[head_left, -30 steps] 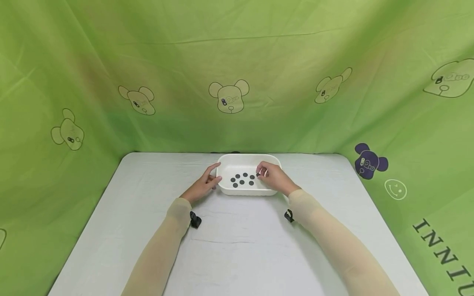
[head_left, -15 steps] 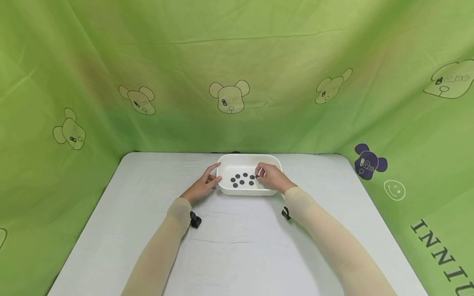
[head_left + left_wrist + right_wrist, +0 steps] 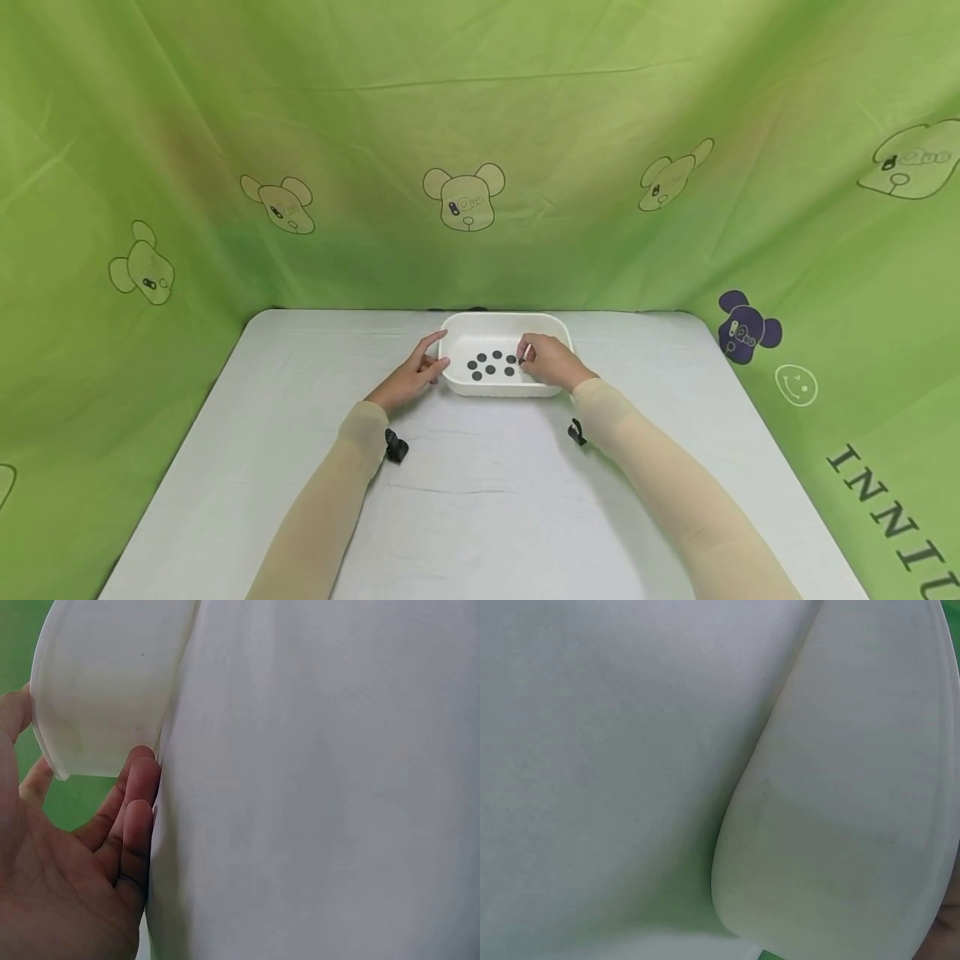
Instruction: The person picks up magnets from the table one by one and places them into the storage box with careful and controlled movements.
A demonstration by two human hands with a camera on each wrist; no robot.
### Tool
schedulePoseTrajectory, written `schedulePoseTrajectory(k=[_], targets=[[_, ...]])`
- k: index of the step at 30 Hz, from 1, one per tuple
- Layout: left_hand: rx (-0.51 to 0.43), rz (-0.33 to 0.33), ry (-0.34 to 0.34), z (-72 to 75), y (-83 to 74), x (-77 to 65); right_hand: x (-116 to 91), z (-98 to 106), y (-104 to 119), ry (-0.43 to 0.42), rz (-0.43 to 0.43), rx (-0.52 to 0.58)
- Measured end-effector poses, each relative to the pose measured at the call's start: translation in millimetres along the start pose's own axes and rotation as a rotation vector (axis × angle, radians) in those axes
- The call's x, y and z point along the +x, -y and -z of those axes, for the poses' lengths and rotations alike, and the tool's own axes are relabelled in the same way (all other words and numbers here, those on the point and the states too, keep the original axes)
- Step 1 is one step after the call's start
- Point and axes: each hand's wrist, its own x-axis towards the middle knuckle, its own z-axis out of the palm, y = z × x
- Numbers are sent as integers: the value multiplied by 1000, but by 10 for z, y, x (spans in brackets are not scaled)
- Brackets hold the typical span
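A white oblong plastic tub [image 3: 502,389] stands at the far side of the table. On its floor lie several small dark round discs [image 3: 491,369], spaced apart. My left hand [image 3: 405,381] rests at the tub's left end, thumb and index finger touching the rim; in the left wrist view its other fingers lie low beside the tub wall [image 3: 105,712]. Reaching over the near right rim, my right hand [image 3: 555,364] pinches one dark disc [image 3: 521,362] between thumb and fingers inside the tub. The right wrist view has mostly the tub's outer wall [image 3: 840,787], which hides the fingers.
White cloth covers the table [image 3: 465,500]. A green curtain [image 3: 375,258] with printed bear heads closes off the back and sides. Each wrist carries a small black camera mount, one at the left cuff [image 3: 396,447] and one at the right [image 3: 576,432].
My right hand has shifted slightly left with the pinched disc, bringing it nearer the other discs. The left hand, the tub and the lying discs have stayed put.
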Motion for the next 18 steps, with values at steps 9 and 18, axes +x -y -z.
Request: schedulePoseTrajectory(k=[9, 18], targets=[[0, 2, 1, -7, -3, -5, -22, 10, 6, 19, -22, 0], [-6, 14, 1, -6, -19, -10, -1, 1, -13, 21, -25, -7]])
